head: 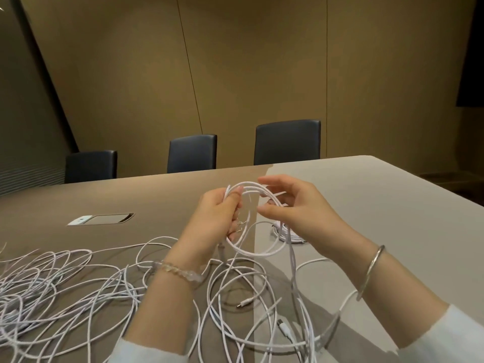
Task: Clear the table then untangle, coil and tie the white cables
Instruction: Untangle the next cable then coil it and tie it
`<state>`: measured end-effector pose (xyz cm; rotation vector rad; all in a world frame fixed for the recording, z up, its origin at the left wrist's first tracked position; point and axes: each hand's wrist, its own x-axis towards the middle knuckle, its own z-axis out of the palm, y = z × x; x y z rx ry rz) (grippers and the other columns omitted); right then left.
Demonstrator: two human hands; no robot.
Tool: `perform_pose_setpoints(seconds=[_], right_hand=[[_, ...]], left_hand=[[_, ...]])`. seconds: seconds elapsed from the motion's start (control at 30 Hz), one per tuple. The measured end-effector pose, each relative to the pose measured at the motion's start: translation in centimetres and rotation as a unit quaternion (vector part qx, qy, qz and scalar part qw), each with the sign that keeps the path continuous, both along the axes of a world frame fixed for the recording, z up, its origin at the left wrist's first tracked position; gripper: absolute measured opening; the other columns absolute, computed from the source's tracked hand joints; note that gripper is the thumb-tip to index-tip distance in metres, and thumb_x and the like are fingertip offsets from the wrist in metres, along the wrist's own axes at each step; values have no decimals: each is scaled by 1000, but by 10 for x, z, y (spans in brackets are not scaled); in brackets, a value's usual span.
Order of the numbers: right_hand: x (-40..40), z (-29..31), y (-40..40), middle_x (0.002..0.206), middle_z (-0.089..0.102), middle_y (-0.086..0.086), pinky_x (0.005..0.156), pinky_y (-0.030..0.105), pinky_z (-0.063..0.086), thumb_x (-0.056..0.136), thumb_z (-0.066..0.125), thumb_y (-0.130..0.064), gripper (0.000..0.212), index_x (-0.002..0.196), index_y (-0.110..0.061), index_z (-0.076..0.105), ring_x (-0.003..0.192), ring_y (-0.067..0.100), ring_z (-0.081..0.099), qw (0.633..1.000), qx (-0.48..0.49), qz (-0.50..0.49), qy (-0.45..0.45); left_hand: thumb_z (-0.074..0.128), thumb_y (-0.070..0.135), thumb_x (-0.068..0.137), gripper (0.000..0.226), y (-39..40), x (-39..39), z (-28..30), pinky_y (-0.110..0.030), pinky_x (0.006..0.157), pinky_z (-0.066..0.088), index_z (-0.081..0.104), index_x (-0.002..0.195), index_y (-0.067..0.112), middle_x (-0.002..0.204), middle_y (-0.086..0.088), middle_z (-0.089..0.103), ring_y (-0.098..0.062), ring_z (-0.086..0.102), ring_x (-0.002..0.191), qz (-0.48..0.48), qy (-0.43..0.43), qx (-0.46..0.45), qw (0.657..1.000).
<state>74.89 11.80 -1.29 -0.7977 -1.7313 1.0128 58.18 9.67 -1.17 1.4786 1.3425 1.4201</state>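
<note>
A coil of white cable (258, 191) is raised above the table. My left hand (217, 213) is shut on its left side, thumb pressed over the loops. My right hand (296, 205) is at the coil's right side with fingers spread, thumb and fingertips near the strands; a firm grip is not visible. The cable's tail hangs down from the coil to the table. A big tangle of white cables (60, 289) covers the table's near left and runs under my forearms. A finished small coil (288, 235) lies on the table behind my right hand.
The long grey-brown table (379, 205) has a socket hatch (100, 219) set in it at the left. Three dark chairs (287, 142) stand along the far edge. Loose cable plugs (284, 328) lie near the front.
</note>
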Motion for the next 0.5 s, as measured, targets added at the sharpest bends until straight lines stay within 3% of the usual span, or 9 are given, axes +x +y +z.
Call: perform_pose_setpoints(seconds=[0.07, 0.17, 0.27, 0.33, 0.43, 0.5], right_hand=[[0, -3, 2, 102, 69, 7, 68, 17, 55, 80, 76, -5, 45, 121, -20, 64, 90, 18, 68, 999, -12, -2, 34], [3, -5, 7, 96, 71, 10, 66, 17, 53, 76, 78, -4, 41, 114, -16, 68, 86, 21, 70, 997, -30, 28, 62], [5, -5, 8, 86, 74, 2, 63, 15, 52, 75, 79, -6, 33, 106, -16, 71, 76, 14, 70, 997, -24, 43, 64], [5, -5, 7, 88, 74, -2, 63, 16, 53, 75, 81, -10, 33, 105, -20, 71, 78, 12, 70, 998, -26, 25, 51], [3, -6, 8, 112, 67, -9, 83, 27, 55, 73, 81, -32, 52, 122, -32, 63, 102, 11, 64, 998, -47, 37, -22], [1, -6, 5, 120, 66, -8, 97, 34, 49, 74, 77, -45, 56, 126, -36, 58, 111, 13, 62, 987, -88, 128, -51]], left_hand=[[57, 30, 96, 29, -7, -8, 6, -22, 38, 39, 53, 75, 10, 44, 7, 34, -7, 33, 35, -112, -94, -53, 988], [66, 27, 87, 23, -15, -19, 14, -16, 35, 37, 60, 74, 9, 45, 7, 33, -3, 33, 34, -241, -197, -118, 943], [78, 28, 79, 28, -19, -24, 16, -13, 31, 28, 56, 80, 10, 51, 8, 31, -1, 27, 35, -312, -248, -152, 905], [73, 37, 81, 32, -20, -24, 18, -14, 33, 19, 55, 79, 11, 53, 8, 24, -3, 18, 39, -320, -255, -172, 896], [55, 42, 91, 35, -20, -26, 22, -15, 33, 13, 56, 70, 14, 51, 8, 16, -5, 11, 39, -329, -260, -179, 890], [62, 36, 90, 32, -20, -28, 22, -15, 33, 10, 53, 67, 16, 49, 8, 15, -6, 10, 38, -376, -292, -185, 860]])
